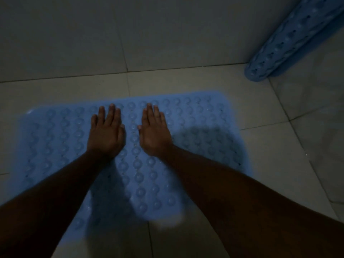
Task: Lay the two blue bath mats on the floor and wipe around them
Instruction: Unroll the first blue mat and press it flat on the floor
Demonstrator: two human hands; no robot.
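Observation:
A blue bath mat (195, 116) with rows of round bumps lies flat on the tiled floor in the middle of the view. My left hand (107, 132) rests palm down on it, fingers stretched forward and close together. My right hand (154, 132) lies flat on the mat just to the right, a narrow strip of mat between the two hands. Neither hand holds anything. A second blue bath mat (292, 43), rolled or folded, leans upright in the far right corner against the wall.
Pale floor tiles (186, 81) with dark grout lines surround the mat. A tiled wall (130, 30) rises just beyond the mat's far edge. The light is dim, and my forearms cast shadows over the mat's near part.

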